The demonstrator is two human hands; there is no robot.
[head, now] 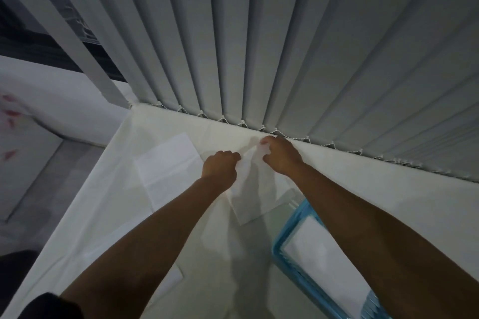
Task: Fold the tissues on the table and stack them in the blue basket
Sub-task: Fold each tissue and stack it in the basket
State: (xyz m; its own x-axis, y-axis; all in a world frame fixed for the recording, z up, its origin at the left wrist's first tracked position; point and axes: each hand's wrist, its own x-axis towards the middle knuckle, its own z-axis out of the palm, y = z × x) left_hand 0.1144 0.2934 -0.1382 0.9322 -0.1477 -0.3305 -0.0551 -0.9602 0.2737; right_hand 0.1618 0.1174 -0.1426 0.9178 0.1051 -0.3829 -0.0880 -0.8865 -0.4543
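A white tissue (255, 195) lies spread on the white tablecloth (363, 189) in the middle of the table. My left hand (220, 167) pinches its far left edge. My right hand (281, 154) pinches its far corner, lifted slightly off the cloth near the blinds. A second tissue (168, 166), creased into quarters, lies flat to the left. Part of a third tissue (172, 280) shows under my left forearm. The blue basket (287, 238) stands at the lower right under my right forearm, with folded white tissues (321, 256) stacked inside.
Grey vertical blinds (285, 46) with a beaded chain hang along the table's far edge. The table's left edge drops to a grey floor (39, 189). A white surface with red marks (10, 116) sits at the far left.
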